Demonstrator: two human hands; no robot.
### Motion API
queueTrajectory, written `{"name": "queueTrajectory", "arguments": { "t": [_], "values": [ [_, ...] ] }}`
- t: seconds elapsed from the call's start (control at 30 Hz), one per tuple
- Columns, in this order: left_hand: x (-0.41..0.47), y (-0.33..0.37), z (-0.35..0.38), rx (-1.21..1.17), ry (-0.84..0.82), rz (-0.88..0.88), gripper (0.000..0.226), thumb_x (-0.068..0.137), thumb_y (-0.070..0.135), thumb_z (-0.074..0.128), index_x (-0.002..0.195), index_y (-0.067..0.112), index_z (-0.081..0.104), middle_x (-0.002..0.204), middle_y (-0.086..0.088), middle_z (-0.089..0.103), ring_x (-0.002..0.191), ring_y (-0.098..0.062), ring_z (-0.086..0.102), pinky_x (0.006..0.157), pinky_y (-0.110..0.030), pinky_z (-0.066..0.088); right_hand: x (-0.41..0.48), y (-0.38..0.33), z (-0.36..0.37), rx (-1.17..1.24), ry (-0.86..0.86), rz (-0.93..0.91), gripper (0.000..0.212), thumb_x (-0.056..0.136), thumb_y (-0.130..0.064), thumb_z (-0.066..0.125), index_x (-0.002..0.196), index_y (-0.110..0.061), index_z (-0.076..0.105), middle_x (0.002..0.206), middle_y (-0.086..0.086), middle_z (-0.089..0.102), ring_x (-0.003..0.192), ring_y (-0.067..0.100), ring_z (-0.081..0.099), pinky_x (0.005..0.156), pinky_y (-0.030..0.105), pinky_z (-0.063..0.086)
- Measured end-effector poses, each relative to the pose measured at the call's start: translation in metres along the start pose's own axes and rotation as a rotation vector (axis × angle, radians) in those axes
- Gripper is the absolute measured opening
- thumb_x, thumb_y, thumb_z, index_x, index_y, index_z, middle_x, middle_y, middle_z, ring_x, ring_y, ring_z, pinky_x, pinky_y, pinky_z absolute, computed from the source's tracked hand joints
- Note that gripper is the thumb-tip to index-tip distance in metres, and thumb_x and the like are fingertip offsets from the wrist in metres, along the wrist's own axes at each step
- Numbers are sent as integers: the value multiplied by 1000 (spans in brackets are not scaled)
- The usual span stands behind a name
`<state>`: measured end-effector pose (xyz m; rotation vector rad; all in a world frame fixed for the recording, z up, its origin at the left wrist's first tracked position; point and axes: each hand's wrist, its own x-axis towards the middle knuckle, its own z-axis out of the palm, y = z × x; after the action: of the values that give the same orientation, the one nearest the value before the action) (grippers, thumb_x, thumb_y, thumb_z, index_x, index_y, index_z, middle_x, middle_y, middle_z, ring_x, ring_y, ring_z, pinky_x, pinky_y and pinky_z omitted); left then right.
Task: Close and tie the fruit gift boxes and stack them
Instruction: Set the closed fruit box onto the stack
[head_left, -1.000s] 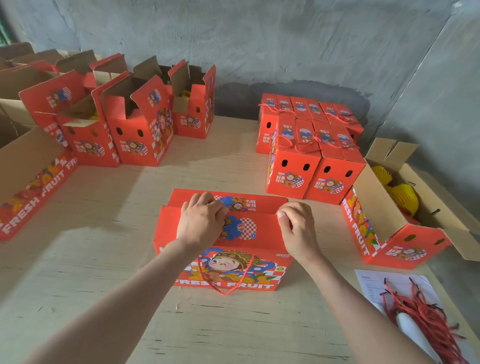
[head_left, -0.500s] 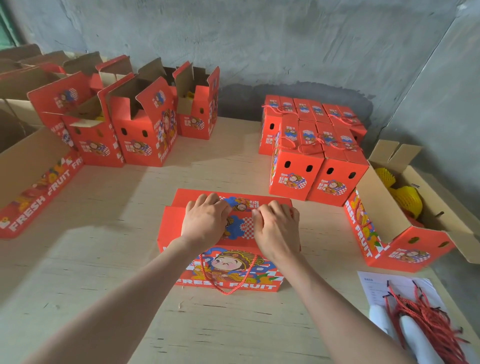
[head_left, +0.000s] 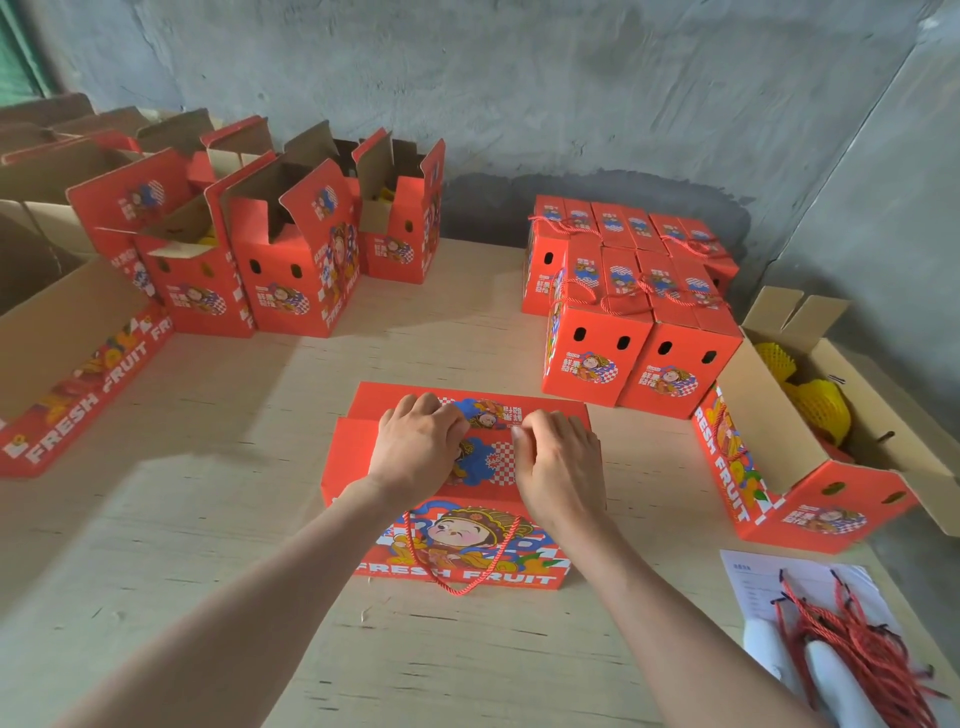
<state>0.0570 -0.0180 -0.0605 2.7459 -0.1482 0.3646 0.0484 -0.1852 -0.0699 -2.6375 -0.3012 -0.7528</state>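
R hand (head_left: 561, 467) slid left, now just beside L hand (head_left: 418, 449) – both grip top flaps of gift box (head_left: 353, 462) w/ curled fingers; red cord loop (head_left: 457, 590) hangs below wrists.

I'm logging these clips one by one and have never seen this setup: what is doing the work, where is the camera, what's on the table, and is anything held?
No machine here: each grip is a person's bare hand. The one view comes from a camera worn on the head, looking forward and down. The left hand and right hand rest with curled fingers on the top flaps of a red gift box on the wooden table; whether they pinch anything is unclear. Closed boxes stand back right, open boxes back left. At right lies an open carton holding yellow netted fruit, and nearer, loose red cords on a paper sheet.
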Motion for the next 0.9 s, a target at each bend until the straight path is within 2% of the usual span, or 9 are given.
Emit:
{"name": "queueTrajectory", "arguments": {
  "t": [0.17,0.33,0.4,0.43,0.5,0.57,0.7,0.9],
  "values": [
    [2,1,1,8,-59,-36,30,101,29,36,115,16,58,115,-4,54,112,-24,43,90,-34,32,3,0,2,-48,-70,26,22,96,-24,53,87,-6,62,85,9,57,80,26,50,70,38,40],
    [-1,-1,8,62,-32,-3,31,102,30,31,116,14,54,117,-5,49,109,-25,41,88,-34,31,1,0,0,-39,-80,51,18,96,-20,51,88,-7,60,90,10,56,85,29,51,75,39,40],
    [-1,-2,10,90,-47,4,38,102,34,28,124,14,51,127,-5,46,121,-26,38,101,-37,24,0,2,-1,-5,-104,24,17,96,-20,50,98,-7,60,105,11,59,99,33,55,87,40,41],
    [-1,-3,11,98,-81,-2,45,101,39,25,132,14,46,138,-3,41,132,-27,31,110,-40,14,0,3,-1,-10,-169,23,26,98,-25,47,114,-8,59,122,13,57,115,35,51,99,40,36],
    [1,-2,14,138,-170,-10,63,99,52,15,148,16,26,158,1,16,147,-23,5,116,-43,-5,3,5,-1,-82,-384,12,52,101,-44,31,148,-22,31,156,8,26,144,29,20,117,42,10],
    [4,0,16,177,-225,-13,67,97,56,8,152,19,11,160,2,-2,147,-20,-8,116,-44,-6,5,8,2,-145,-502,-8,58,99,-55,17,152,-35,5,161,-3,-2,148,24,-5,116,44,-8],
    [2,1,15,190,-238,-5,64,98,53,8,152,20,5,160,2,-3,147,-20,-5,117,-42,2,6,9,4,-180,-589,15,57,97,-59,8,150,-42,-5,160,-7,-13,147,28,-14,112,52,-16],
    [4,-2,18,231,-313,-2,63,98,53,8,152,22,-4,159,-1,-12,146,-22,-14,116,-48,-6,9,11,9,-205,-697,54,60,96,-60,9,150,-39,-8,158,-1,-20,144,33,-20,111,57,-14]
  ]
}}
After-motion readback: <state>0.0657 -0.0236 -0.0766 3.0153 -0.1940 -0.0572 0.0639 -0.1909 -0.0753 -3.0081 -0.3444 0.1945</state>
